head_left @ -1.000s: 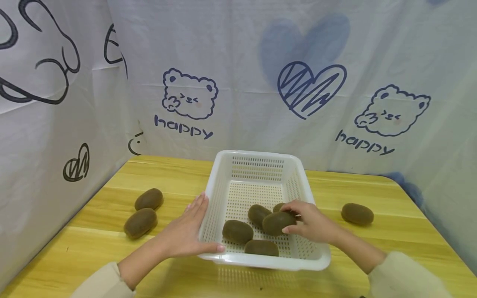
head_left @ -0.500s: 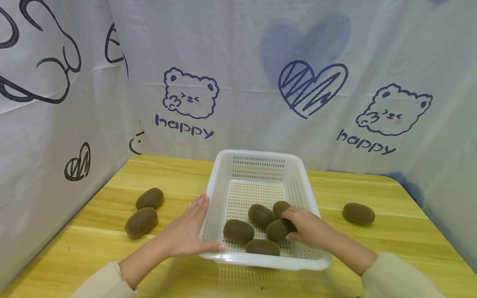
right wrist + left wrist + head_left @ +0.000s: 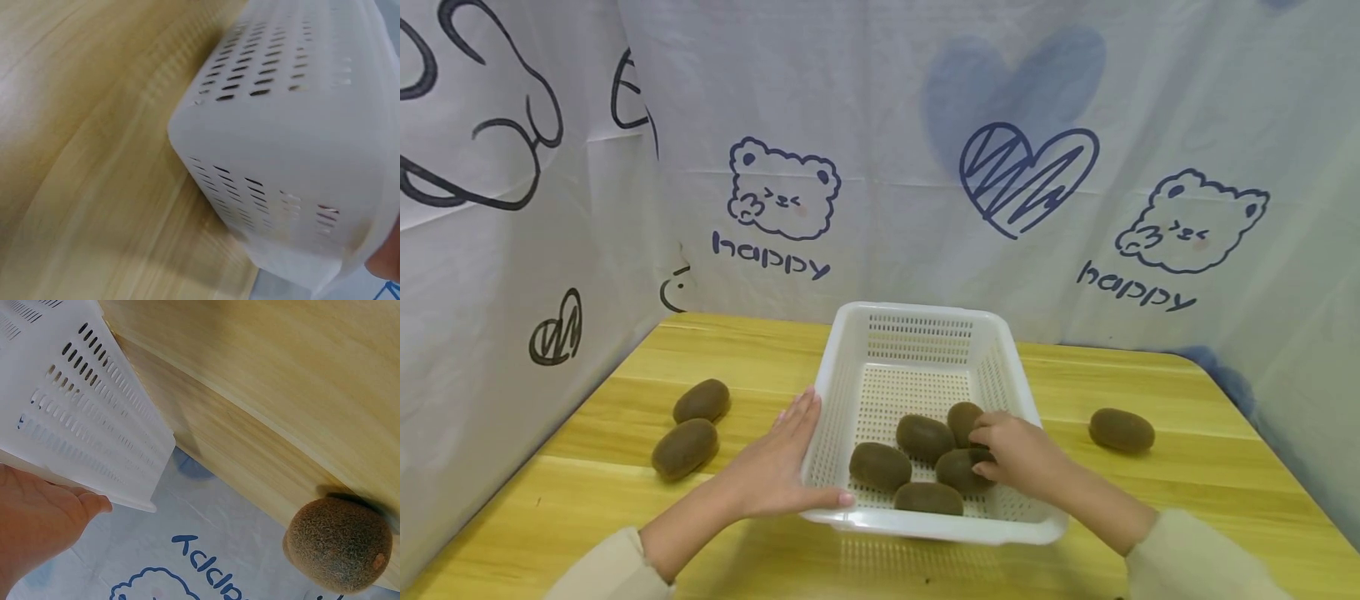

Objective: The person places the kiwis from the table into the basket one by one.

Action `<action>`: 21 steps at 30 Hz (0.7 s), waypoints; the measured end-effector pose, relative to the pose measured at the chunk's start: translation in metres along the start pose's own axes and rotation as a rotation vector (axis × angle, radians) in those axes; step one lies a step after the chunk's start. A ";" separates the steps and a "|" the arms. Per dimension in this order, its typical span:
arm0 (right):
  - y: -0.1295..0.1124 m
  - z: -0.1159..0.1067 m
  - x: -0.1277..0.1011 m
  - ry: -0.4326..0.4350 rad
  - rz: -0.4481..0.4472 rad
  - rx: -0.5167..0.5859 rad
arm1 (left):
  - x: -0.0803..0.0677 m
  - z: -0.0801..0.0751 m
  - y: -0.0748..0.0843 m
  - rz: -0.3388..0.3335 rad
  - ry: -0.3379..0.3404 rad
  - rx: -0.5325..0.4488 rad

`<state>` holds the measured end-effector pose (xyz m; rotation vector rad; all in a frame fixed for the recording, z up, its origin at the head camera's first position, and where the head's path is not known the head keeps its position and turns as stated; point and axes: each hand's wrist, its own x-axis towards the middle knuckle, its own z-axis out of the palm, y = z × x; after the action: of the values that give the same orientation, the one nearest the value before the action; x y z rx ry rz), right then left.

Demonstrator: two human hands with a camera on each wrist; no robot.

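Settling fuzzy brown oval kiwi (image 3: 957,471) lower with right hand (image 3: 1017,450), unclear if gripping, likely finishing placement; bracing white perforated plastic basket (image 3: 925,526) with straight-fingered left hand (image 3: 781,469).

Up top, the head view looked forward and down across the tabletop (image 3: 775,358); in close, the wrist views flanked the white basket (image 3: 925,525) left and right, all three sharing it!
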<state>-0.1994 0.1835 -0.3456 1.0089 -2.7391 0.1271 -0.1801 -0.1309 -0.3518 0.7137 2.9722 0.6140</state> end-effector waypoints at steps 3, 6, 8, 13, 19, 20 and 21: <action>0.006 0.000 -0.002 0.125 -0.027 0.027 | 0.000 0.000 0.000 0.001 -0.003 0.001; 0.010 -0.003 -0.004 0.213 -0.008 0.071 | 0.000 0.000 0.000 0.002 -0.004 0.000; 0.011 -0.008 -0.006 0.238 0.026 0.106 | 0.000 -0.001 0.000 0.001 -0.005 -0.001; 0.018 -0.014 -0.014 0.310 0.087 0.181 | 0.000 -0.001 0.001 0.001 -0.001 -0.003; 0.034 -0.013 -0.026 0.431 0.171 0.244 | 0.000 -0.001 0.001 0.000 0.000 -0.009; 0.037 -0.013 -0.028 0.451 0.187 0.245 | 0.000 -0.001 0.001 0.000 0.000 -0.012; 0.041 -0.012 -0.030 0.470 0.204 0.245 | 0.000 -0.001 0.001 -0.001 -0.001 -0.014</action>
<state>-0.2011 0.2354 -0.3410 0.6428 -2.4145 0.6572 -0.1799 -0.1307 -0.3507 0.7114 2.9643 0.6336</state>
